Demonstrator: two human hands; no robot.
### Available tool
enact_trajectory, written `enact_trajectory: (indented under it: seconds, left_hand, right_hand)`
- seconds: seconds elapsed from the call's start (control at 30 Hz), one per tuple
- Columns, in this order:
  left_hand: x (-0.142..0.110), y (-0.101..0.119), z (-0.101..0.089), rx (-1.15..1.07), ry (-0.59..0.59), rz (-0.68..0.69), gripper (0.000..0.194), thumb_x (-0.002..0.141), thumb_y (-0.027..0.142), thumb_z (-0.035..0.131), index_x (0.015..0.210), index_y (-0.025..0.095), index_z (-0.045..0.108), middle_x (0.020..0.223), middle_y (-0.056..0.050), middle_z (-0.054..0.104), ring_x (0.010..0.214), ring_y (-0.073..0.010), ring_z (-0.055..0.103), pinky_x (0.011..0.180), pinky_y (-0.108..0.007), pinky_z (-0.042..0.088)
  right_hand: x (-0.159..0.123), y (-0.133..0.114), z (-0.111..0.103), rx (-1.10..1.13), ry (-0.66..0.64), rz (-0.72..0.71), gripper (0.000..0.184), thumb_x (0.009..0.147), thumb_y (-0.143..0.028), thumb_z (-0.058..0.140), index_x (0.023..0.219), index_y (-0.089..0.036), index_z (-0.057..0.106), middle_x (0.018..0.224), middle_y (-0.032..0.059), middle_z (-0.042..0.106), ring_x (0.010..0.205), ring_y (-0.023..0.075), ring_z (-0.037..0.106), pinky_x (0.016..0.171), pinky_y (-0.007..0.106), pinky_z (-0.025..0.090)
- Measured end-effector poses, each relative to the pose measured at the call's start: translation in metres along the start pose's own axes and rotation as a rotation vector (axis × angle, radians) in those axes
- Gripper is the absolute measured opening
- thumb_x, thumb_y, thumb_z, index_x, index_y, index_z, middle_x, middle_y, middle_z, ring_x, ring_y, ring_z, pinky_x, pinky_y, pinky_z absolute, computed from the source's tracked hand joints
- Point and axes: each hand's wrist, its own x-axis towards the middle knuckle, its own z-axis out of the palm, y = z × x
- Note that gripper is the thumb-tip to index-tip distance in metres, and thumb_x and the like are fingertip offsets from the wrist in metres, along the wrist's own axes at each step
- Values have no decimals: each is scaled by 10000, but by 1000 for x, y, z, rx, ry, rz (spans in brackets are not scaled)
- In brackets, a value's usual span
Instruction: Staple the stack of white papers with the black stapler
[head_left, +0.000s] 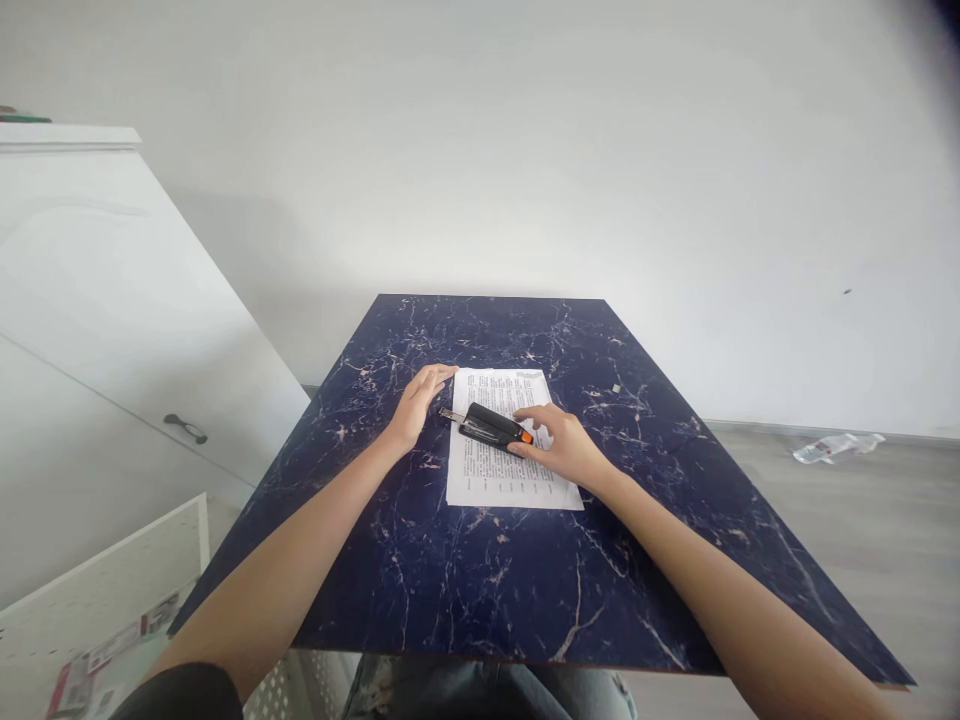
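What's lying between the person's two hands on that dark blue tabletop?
In the head view, a black stapler with an orange part lies on printed paper, between the left hand and the right hand.

Two hands (417,405), one stapler (489,424), one printed top sheet (495,485), one table (480,590).

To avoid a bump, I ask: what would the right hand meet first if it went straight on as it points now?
Likely the black stapler; whether the right hand touches it now is unclear.
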Motion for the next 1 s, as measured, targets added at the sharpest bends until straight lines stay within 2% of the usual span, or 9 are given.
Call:
enact_trajectory:
  seconds: [0.07, 0.2, 0.43, 0.5, 0.6, 0.73, 0.83, 0.93, 1.0]
  left_hand:
    - [-1, -8, 8, -105, 25, -74, 444, 1032, 589, 443, 1177, 235, 667, 1391, -95, 661, 1404, -268, 525, 1235, -493, 315]
    - [-5, -17, 23, -199, -59, -93, 520, 1013, 649, 452, 1199, 219, 679, 1398, -114, 657, 1429, -280, 502, 1260, -483, 275]
    - [-13, -3, 42, -335, -142, -111, 500, 1000, 645, 499, 1239, 243, 677, 1486, -89, 596, 1510, -293, 394, 1270, -471, 244]
    - [-14, 3, 42, -375, -136, -127, 462, 1002, 621, 520, 1207, 238, 678, 1456, -91, 622, 1488, -291, 430, 1252, -465, 275]
    - [-16, 13, 40, -413, -165, -207, 452, 998, 614, 524, 1161, 220, 673, 1310, -116, 713, 1341, -314, 590, 1141, -488, 421]
    - [-21, 25, 39, -296, -283, -273, 597, 984, 693, 448, 1025, 173, 736, 1074, -145, 783, 1032, -335, 740, 949, -491, 545]
    - [-24, 32, 40, -206, -359, -247, 700, 998, 716, 333, 934, 181, 780, 1120, -134, 773, 1040, -333, 731, 976, -499, 542]
    - [-27, 35, 43, -124, -384, -182, 748, 1010, 713, 234, 954, 209, 785, 1160, -105, 758, 1092, -327, 704, 1021, -503, 521]
    - [-29, 36, 45, -50, -408, -116, 741, 1022, 689, 208, 978, 215, 775, 1112, -99, 759, 1046, -309, 704, 1006, -487, 519]
  right_hand:
    - [0, -2, 3, -16, -44, 0, 415, 869, -429, 775, 1229, -242, 685, 1067, 70, 742, 904, 233, 673, 798, 391, 544]
    - [1, -4, 7, -21, -97, 6, 388, 891, -391, 750, 1240, -235, 687, 987, 61, 736, 820, 216, 666, 729, 357, 530]
    - [1, -9, 9, -27, -23, -22, 287, 903, -337, 739, 1161, -215, 719, 903, 56, 707, 764, 207, 657, 702, 342, 509]
    - [0, -12, 5, 40, 12, -41, 284, 899, -339, 747, 1155, -219, 725, 907, 50, 721, 769, 202, 662, 712, 340, 511]
    - [-2, -17, 0, 162, 22, -65, 293, 885, -358, 773, 1146, -230, 736, 954, 46, 748, 821, 201, 683, 757, 337, 523]
    - [-3, -22, -1, 270, -19, -127, 358, 873, -396, 791, 1190, -237, 739, 976, 45, 760, 848, 198, 696, 778, 334, 539]
    - [-3, -23, 0, 298, -37, -149, 385, 888, -418, 779, 1225, -239, 734, 1001, 49, 769, 881, 205, 701, 795, 345, 548]
    - [-3, -22, 2, 315, -62, -134, 408, 889, -434, 778, 1246, -243, 727, 1029, 52, 771, 909, 213, 706, 828, 362, 555]
    - [-4, -21, 3, 314, -86, -128, 410, 886, -437, 780, 1244, -242, 728, 1021, 55, 767, 895, 214, 704, 827, 366, 559]
